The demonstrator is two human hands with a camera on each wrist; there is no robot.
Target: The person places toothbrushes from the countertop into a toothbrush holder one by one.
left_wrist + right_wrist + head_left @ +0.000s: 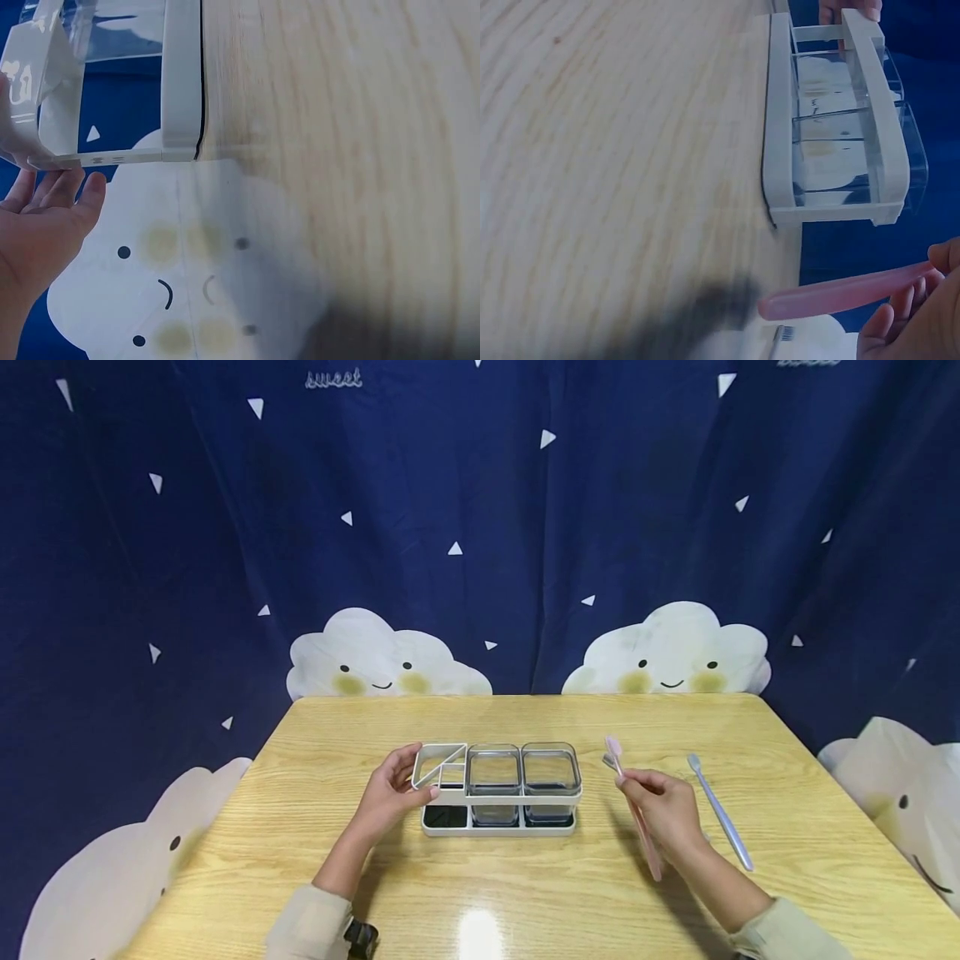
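A white toothbrush holder (pixel 498 795) with two clear cups (pixel 522 770) and a divided left compartment stands mid-table. My left hand (pixel 411 777) grips its left end, thumb at the front and fingers at the back rim. In the left wrist view the left hand (pixel 56 195) lies against the holder's end (pixel 180 75). My right hand (pixel 637 785) pinches a pink toothbrush (pixel 636 810) just right of the holder, bristle head up and away from me. The right wrist view shows the pink toothbrush (pixel 840 292) in the right hand (pixel 922 300) near the holder (pixel 780 112).
A pale blue toothbrush (pixel 720 814) lies on the wooden table (pixel 525 893) right of my right hand. A small grey thing (pixel 607 761) shows behind the pink brush head. A dark blue curtain with clouds (pixel 480 527) hangs behind the table.
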